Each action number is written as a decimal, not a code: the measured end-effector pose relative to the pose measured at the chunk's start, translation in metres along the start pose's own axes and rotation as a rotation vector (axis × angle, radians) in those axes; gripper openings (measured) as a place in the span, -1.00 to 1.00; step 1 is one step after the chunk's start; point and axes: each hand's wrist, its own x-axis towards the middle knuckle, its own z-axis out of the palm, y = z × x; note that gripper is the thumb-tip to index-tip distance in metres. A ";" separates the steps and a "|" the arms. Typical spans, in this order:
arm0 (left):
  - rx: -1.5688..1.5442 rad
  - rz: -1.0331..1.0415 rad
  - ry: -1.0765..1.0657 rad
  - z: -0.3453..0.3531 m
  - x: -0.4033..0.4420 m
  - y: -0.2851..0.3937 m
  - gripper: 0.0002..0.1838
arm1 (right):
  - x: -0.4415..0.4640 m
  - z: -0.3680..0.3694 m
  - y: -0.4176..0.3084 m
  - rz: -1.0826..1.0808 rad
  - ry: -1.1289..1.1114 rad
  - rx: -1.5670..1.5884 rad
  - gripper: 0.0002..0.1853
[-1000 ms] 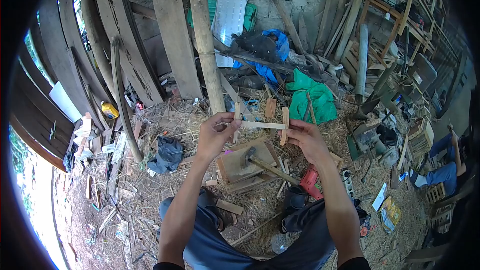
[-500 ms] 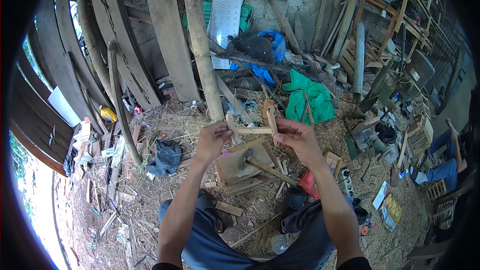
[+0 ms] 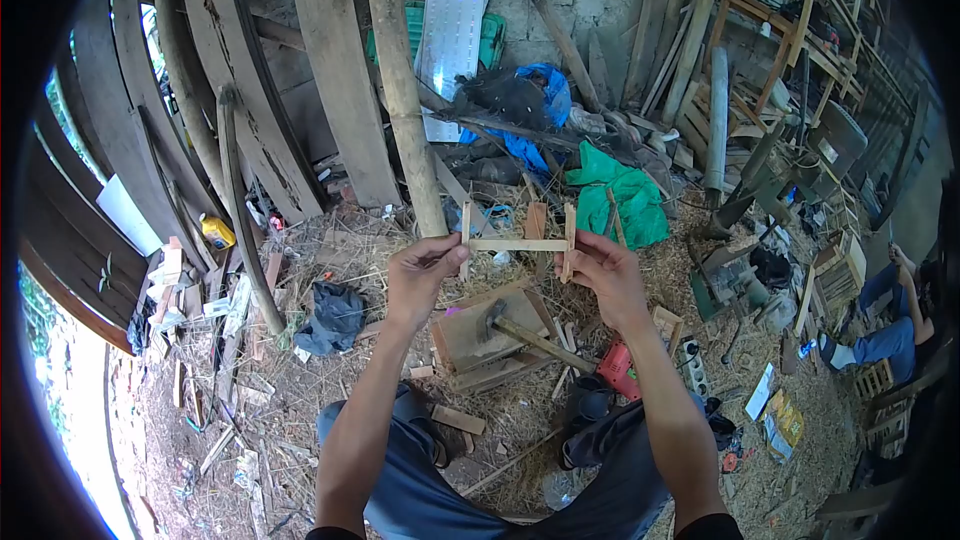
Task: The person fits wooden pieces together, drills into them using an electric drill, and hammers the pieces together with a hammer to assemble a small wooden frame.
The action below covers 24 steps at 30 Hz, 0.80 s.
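Note:
A small H-shaped wooden frame [image 3: 518, 245] is held up in front of me, made of two short uprights joined by a crosspiece. My left hand [image 3: 420, 275] pinches its left upright between thumb and fingers. On the other side, my right hand [image 3: 607, 280] grips the right upright. Below the frame, a hammer [image 3: 535, 340] lies with its head on a wooden block [image 3: 465, 350]. Its handle points toward a red power tool [image 3: 620, 370] beside my right leg.
A black plastic bag [image 3: 333, 318] lies to the left, a green sack [image 3: 620, 195] farther ahead. Wood scraps and straw cover the ground. A power strip [image 3: 692, 365] rests at the right. Another person's leg [image 3: 880, 345] shows at the far right, near wooden crates.
The wooden frame has turned so its uprights stand straighter and face me more squarely. My right hand has shifted slightly right. At far right, the other person's arm has moved.

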 end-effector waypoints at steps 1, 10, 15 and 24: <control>-0.003 0.002 0.023 0.001 -0.001 0.000 -0.77 | -0.002 0.002 -0.003 0.017 0.005 0.012 -0.57; -0.027 0.036 0.024 0.004 -0.003 0.007 -0.71 | 0.000 0.007 -0.002 0.024 -0.007 0.000 -0.58; 0.101 0.154 -0.057 0.002 0.001 0.008 -0.67 | -0.001 0.009 0.006 0.067 0.017 -0.018 -0.61; 0.160 0.030 0.075 -0.001 0.008 -0.006 -0.65 | 0.002 0.011 0.030 0.100 -0.056 -0.061 -0.59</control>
